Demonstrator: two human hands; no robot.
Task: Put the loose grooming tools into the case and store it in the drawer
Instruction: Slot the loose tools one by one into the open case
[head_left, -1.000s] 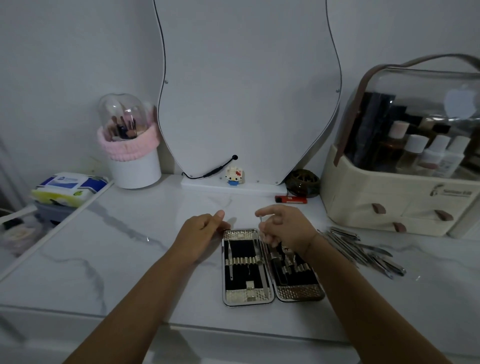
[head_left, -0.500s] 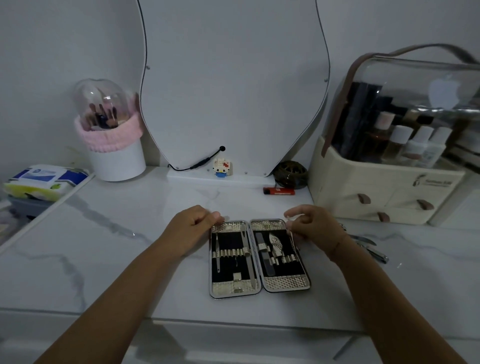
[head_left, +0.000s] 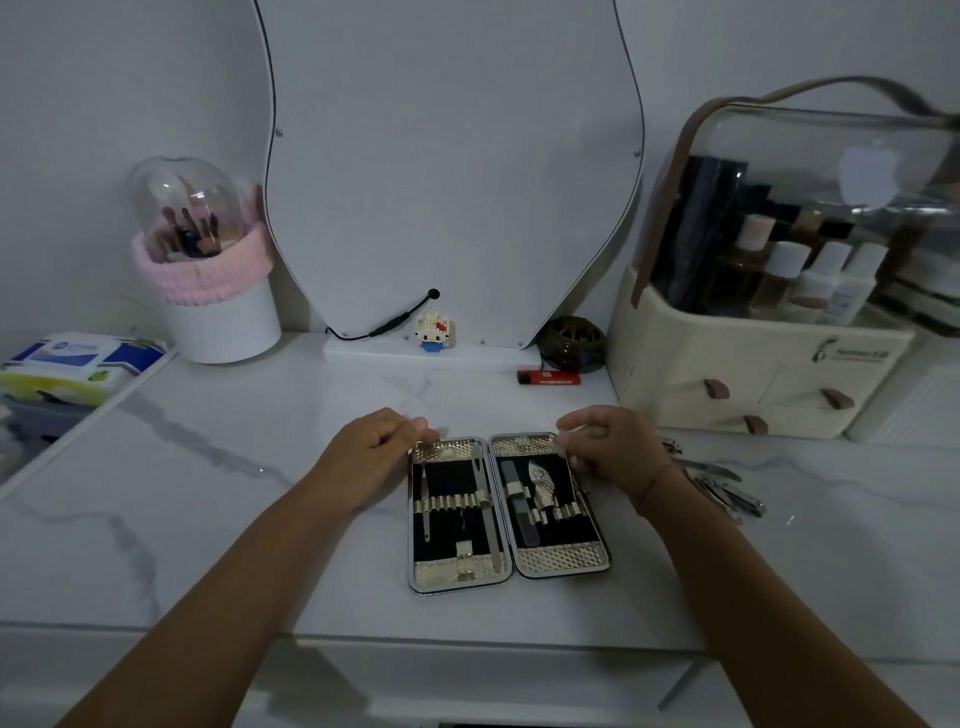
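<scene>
The case (head_left: 563, 560) lay open flat on the marble top (head_left: 234, 519), its two halves side by side in front of you, with two long tools strapped into the left half and a few more in the right. Your left hand (head_left: 371, 454) pinched the case's far left corner, fingers curled. Your right hand (head_left: 615, 449) sat curled at the case's far right edge and hid part of that rim; I cannot tell whether it held anything. Just right of the case, partly behind your right wrist, lay one heap of loose tools (head_left: 727, 493), too tangled to count. Beyond the case lay one red lighter (head_left: 549, 378), then one mirror (head_left: 452, 171) with one toy figure (head_left: 435, 332) at its foot. Beyond and right of the case stood one organizer (head_left: 727, 358) with three brown drawer pulls. Far left of the case stood one brush holder (head_left: 218, 322) and one wipes pack (head_left: 78, 364).
</scene>
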